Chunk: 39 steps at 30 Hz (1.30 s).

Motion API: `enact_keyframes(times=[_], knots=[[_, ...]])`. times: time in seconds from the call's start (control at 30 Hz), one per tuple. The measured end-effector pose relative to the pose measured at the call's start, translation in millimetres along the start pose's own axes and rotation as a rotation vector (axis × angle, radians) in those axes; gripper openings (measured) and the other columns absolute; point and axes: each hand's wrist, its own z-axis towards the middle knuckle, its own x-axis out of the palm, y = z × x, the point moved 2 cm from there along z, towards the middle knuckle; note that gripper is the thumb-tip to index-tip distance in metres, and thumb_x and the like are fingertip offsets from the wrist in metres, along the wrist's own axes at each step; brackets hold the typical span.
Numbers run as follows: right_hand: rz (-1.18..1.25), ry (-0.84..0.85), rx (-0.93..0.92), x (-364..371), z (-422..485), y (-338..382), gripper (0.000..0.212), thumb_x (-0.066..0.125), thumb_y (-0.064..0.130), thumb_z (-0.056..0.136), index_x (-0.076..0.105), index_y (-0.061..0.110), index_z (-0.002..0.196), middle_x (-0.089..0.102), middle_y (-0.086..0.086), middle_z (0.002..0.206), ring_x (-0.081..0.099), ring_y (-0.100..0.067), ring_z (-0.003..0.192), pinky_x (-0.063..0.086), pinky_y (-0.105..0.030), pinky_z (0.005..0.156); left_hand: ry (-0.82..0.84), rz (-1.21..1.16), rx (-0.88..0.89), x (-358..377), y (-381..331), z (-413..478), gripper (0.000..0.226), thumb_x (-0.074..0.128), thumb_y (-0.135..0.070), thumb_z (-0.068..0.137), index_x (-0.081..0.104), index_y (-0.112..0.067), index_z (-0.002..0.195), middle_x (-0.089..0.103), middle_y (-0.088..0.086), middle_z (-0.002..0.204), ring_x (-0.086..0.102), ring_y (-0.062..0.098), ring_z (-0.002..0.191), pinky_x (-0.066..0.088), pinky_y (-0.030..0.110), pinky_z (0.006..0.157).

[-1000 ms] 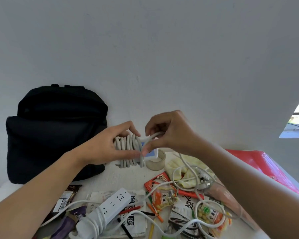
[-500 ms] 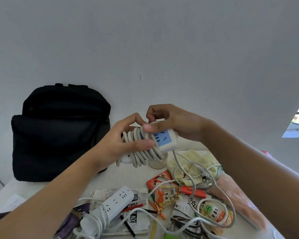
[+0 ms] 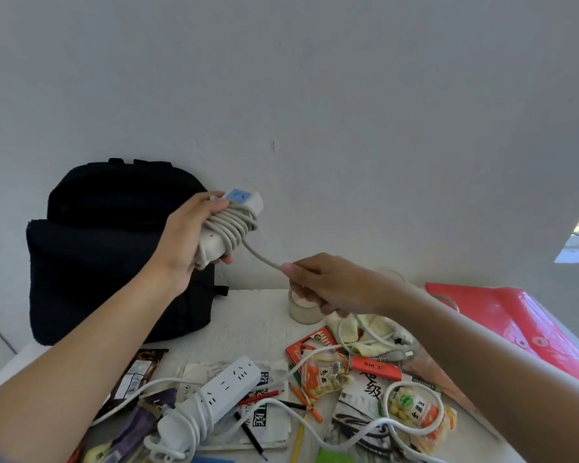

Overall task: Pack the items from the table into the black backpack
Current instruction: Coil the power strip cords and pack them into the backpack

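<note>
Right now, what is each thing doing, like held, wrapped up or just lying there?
White power strip with blue socket: held up, grey cord wound round it.
Grey cord: free end pulled out from the strip.
Left hand: grips the strip.
Right hand: pinches the cord.
Black fabric backpack: standing upright.
Second white power strip: lying on the table, own cord wrapped round one end.
Red plastic folder: lying flat.

A booklet [image 3: 268, 429] reads "庭"; a white packet [image 3: 355, 401] reads "级".
</note>
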Motion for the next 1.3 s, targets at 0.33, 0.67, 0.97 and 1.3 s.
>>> enact_keyframes(times=[0.33, 0.67, 0.97, 1.3], knots=[[-0.588, -0.505, -0.599, -28.6, 1.5, 35.1, 0.041, 0.064, 0.06, 0.082, 0.069, 0.02, 0.076, 0.042, 0.015, 0.06, 0.034, 0.002, 0.049, 0.024, -0.021, 0.049, 0.481, 0.807, 0.316, 13.1, 0.5, -23.7, 0.058, 0.074, -0.067, 0.075, 0.054, -0.034, 0.118, 0.071, 0.001, 0.089, 0.071, 0.022, 0.075, 0.061, 0.039, 0.066], [0.083, -0.403, -0.458, -42.4, 6.5, 46.9, 0.041, 0.082, 0.05, 0.072, 0.067, 0.013, 0.076, 0.056, -0.004, 0.065, 0.046, -0.011, 0.058, 0.038, -0.027, 0.057, 0.507, 0.306, 0.24, 25.7, -0.4, -36.0, 0.047, 0.074, -0.054, 0.077, 0.061, -0.018, 0.104, 0.064, 0.002, 0.086, 0.062, 0.023, 0.077, 0.054, 0.029, 0.071], [0.302, -0.238, 0.0, -49.6, 26.6, 24.8, 0.021, 0.079, 0.015, 0.083, 0.063, 0.006, 0.073, 0.057, -0.002, 0.058, 0.055, -0.012, 0.051, 0.045, -0.027, 0.051, 0.567, 0.245, 0.037, 50.9, -10.8, -48.0, 0.07, 0.085, -0.052, 0.067, 0.054, -0.005, 0.107, 0.074, 0.011, 0.094, 0.072, 0.035, 0.08, 0.06, 0.048, 0.069], [0.678, -0.109, -0.115, -32.7, 12.6, 0.0, 0.039, 0.041, 0.029, 0.107, 0.053, 0.004, 0.079, 0.039, -0.005, 0.058, 0.028, -0.014, 0.046, 0.027, -0.026, 0.052, 0.304, -0.308, 0.071, 52.7, -23.4, -33.4, 0.021, 0.063, -0.029, 0.086, 0.051, -0.012, 0.089, 0.063, 0.004, 0.079, 0.06, 0.021, 0.058, 0.052, 0.032, 0.047]])
